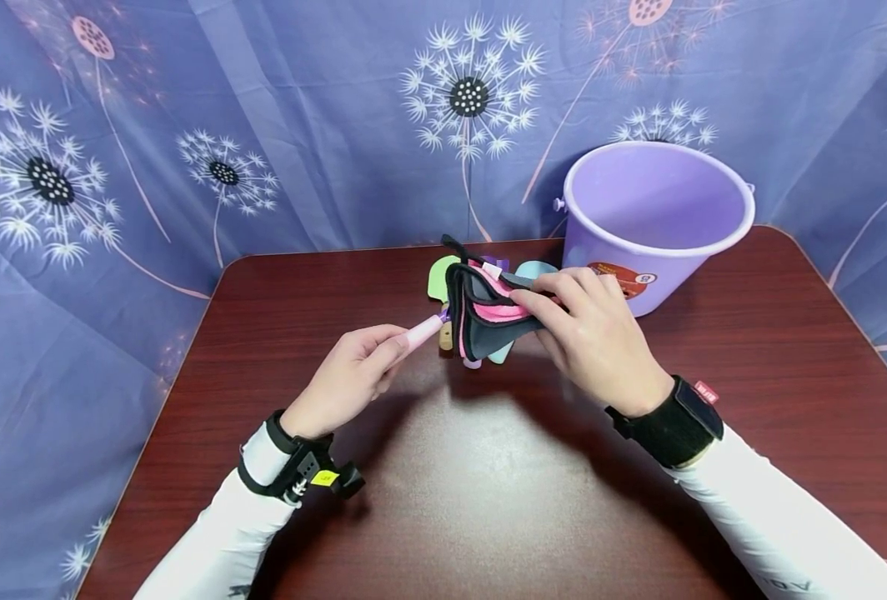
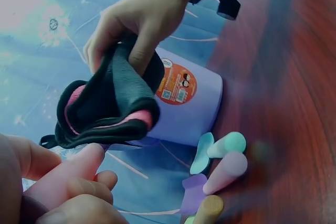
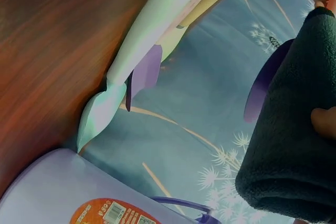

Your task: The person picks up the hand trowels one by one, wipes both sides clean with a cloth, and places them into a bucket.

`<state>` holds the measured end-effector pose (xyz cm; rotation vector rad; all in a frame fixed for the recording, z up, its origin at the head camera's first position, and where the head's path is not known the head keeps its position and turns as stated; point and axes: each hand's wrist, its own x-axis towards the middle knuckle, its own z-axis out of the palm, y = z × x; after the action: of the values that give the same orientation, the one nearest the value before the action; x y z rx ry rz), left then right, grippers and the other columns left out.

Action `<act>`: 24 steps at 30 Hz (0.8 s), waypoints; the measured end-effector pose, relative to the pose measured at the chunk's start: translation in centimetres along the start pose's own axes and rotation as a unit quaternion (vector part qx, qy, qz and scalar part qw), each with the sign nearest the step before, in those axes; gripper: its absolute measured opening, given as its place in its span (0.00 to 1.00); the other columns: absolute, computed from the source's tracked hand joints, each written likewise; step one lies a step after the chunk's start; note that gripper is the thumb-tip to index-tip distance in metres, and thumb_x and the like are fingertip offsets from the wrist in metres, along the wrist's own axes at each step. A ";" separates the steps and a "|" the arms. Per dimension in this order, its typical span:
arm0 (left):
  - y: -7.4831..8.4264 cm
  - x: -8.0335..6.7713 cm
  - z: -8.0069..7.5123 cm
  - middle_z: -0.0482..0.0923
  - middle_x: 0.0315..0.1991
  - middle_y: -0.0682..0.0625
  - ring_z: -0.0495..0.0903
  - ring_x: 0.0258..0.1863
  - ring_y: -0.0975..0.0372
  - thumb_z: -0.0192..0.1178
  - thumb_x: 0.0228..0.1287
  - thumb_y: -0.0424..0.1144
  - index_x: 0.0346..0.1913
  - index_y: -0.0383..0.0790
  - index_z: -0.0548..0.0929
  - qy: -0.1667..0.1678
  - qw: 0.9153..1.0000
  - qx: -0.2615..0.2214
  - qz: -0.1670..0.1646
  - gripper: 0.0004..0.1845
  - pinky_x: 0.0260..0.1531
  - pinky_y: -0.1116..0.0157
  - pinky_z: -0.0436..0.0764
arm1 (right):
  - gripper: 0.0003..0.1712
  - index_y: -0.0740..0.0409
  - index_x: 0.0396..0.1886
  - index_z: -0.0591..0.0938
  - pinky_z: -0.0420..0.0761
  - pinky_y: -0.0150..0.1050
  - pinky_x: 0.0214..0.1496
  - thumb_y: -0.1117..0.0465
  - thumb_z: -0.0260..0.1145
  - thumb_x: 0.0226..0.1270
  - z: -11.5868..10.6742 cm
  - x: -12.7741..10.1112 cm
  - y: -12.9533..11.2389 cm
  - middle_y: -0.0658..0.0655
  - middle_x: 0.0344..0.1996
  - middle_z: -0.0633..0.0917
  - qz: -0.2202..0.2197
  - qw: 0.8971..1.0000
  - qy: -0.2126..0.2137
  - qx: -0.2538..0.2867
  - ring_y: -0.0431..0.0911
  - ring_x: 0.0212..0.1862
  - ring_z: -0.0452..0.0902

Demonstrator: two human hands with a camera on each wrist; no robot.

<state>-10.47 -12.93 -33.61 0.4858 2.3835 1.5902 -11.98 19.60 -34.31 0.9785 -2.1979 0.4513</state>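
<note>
My left hand [image 1: 349, 379] grips the pink handle [image 1: 423, 333] of a small trowel-like tool. Its purple head [image 3: 262, 87] shows partly behind a cloth [image 1: 492, 333] in the right wrist view. That cloth is folded, dark grey with black edging and pink inner layers. My right hand [image 1: 597, 342] pinches it from the right, thumb and fingers on its folds. In the left wrist view the cloth [image 2: 118, 98] hangs over the tip of the pink handle [image 2: 71, 177]. The cloth hides most of the tool's head.
Several similar tools lie behind the cloth: one teal [image 3: 152, 30], one purple with a pink handle [image 2: 226, 171], one green with a tan handle [image 1: 446, 333]. A purple bucket [image 1: 586, 242] stands at the back right of the brown table [image 1: 323, 292]. A dandelion-print curtain [image 1: 301, 108] hangs behind.
</note>
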 end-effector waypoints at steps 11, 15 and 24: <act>-0.4 -0.4 -0.2 0.62 0.19 0.49 0.59 0.16 0.62 0.52 0.85 0.41 0.44 0.35 0.83 -0.026 0.997 -0.073 -0.022 0.14 0.18 0.67 0.58 | 0.22 0.56 0.61 0.86 0.70 0.64 0.50 0.69 0.59 0.70 -0.1 -0.3 0.5 0.64 0.54 0.82 0.008 1.000 0.013 -0.024 0.66 0.55 0.75; -0.3 -0.5 -0.3 0.59 0.18 0.50 0.57 0.16 0.62 0.52 0.85 0.42 0.42 0.37 0.83 -0.032 0.997 -0.068 -0.019 0.15 0.18 0.66 0.57 | 0.22 0.56 0.60 0.86 0.70 0.63 0.47 0.70 0.58 0.70 0.0 -0.2 0.7 0.64 0.53 0.83 0.020 0.999 0.026 -0.030 0.67 0.53 0.75; 0.0 -0.9 -0.5 0.61 0.19 0.49 0.58 0.17 0.62 0.51 0.84 0.38 0.49 0.39 0.86 -0.029 0.997 -0.065 -0.016 0.13 0.18 0.67 0.57 | 0.21 0.62 0.61 0.84 0.68 0.61 0.39 0.68 0.60 0.69 0.1 -0.6 1.4 0.66 0.50 0.81 0.058 0.997 0.031 -0.037 0.67 0.47 0.73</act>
<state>-9.85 -13.75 -33.39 0.4581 2.2174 1.6797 -12.77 20.77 -34.85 0.7900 -2.2060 0.4443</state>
